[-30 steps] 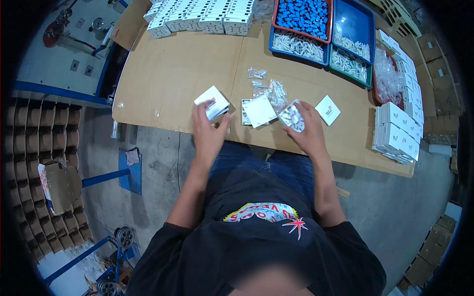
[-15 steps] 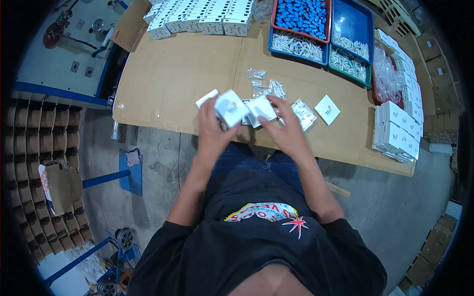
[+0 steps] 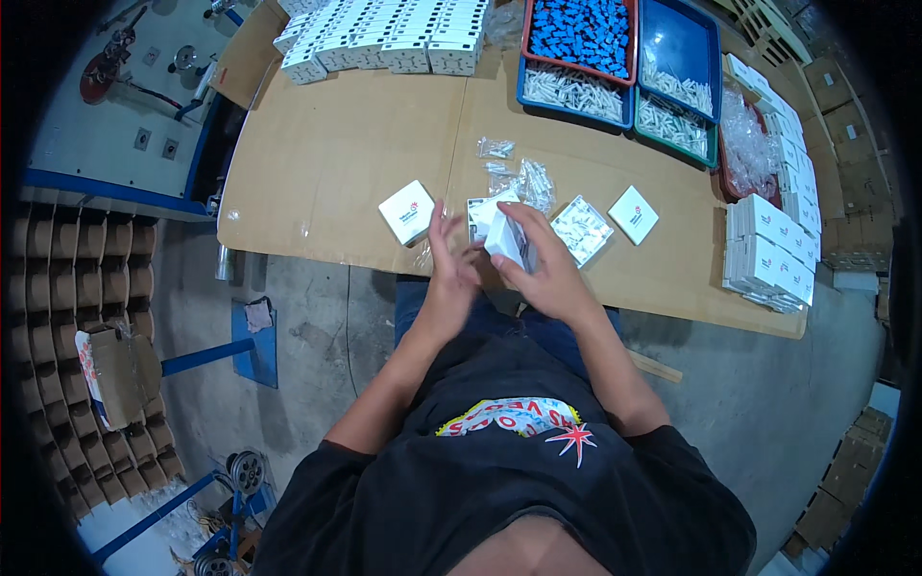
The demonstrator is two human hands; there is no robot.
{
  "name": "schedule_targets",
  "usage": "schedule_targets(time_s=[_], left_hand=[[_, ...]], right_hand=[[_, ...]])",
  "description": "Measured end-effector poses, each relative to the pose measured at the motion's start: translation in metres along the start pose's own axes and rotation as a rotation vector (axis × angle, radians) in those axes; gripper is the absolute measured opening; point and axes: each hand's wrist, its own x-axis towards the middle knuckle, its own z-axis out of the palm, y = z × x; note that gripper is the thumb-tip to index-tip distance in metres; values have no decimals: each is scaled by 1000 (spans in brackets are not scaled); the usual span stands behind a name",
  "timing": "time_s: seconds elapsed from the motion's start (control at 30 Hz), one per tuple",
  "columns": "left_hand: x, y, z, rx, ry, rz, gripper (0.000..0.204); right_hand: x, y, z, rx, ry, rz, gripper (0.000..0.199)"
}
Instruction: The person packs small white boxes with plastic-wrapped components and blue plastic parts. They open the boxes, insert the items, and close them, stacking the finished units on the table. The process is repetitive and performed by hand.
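My right hand [image 3: 549,271] grips a small square white box [image 3: 507,238], tilted on its edge over the near side of the table. Beside it on the left is my left hand [image 3: 449,283], its fingers stretched out and slightly blurred, with nothing seen in them. A white square box lid [image 3: 407,212] lies left of that hand. Partly hidden behind the held box is a flat piece with a printed face [image 3: 478,213]. To the right lie an open tray of small white parts [image 3: 582,230] and another white square lid [image 3: 634,215].
Small clear bags of parts [image 3: 534,184] lie just beyond my hands. Bins of blue plugs [image 3: 578,36] and white plugs [image 3: 574,92] stand at the back right. Stacked white boxes line the far edge [image 3: 384,43] and the right edge [image 3: 768,252]. Cardboard [image 3: 346,144] covers the table.
The white square piece in my left hand has left its fingers, which now point up. My right hand's box has turned from nearly flat to tilted. The left lid is now fully uncovered.
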Motion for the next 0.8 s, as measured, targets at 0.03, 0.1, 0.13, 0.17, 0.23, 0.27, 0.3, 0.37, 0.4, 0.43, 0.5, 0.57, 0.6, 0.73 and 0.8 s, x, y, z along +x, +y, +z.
schedule_targets(time_s=[0.03,0.1,0.13,0.17,0.23,0.27,0.3,0.37,0.4,0.43,0.5,0.57,0.6,0.73,0.8], left_hand=[[3,1,-8,-206,-99,-257,100],[9,9,-21,-616,-295,-770,91],[6,9,-12,-570,-287,-853,82],[5,9,-5,-568,-227,-840,78],[5,11,7,-566,-115,-814,70],[4,16,12,-678,-71,-837,60],[4,16,14,-668,-52,-832,59],[5,16,17,-647,-15,-820,58],[4,14,16,-641,-7,-808,56],[5,10,15,-635,0,-796,54],[3,0,13,-671,1,-755,51],[-1,-11,13,-753,-12,-694,49],[-2,-11,15,-741,18,-691,49],[-3,-14,23,-775,68,-690,54],[-2,-15,24,-840,-3,-696,57]], right_hand=[[-2,-2,-1,-39,-32,-28,61],[-6,-8,-2,-115,-98,-85,62],[-7,-8,1,-144,-124,-127,63],[-8,-8,4,-155,-116,-154,63],[-8,-7,10,-186,-99,-206,63],[-8,-6,11,-211,-112,-201,65],[-8,-5,11,-206,-116,-218,66],[-7,-3,10,-198,-124,-253,68],[-7,-3,10,-203,-131,-252,69],[-8,-2,11,-208,-137,-251,69],[-9,0,12,-221,-139,-269,70],[-9,2,12,-234,-130,-306,69],[-10,3,12,-231,-123,-315,68],[-11,6,10,-183,-42,-270,62],[-11,12,8,57,100,-141,57]])
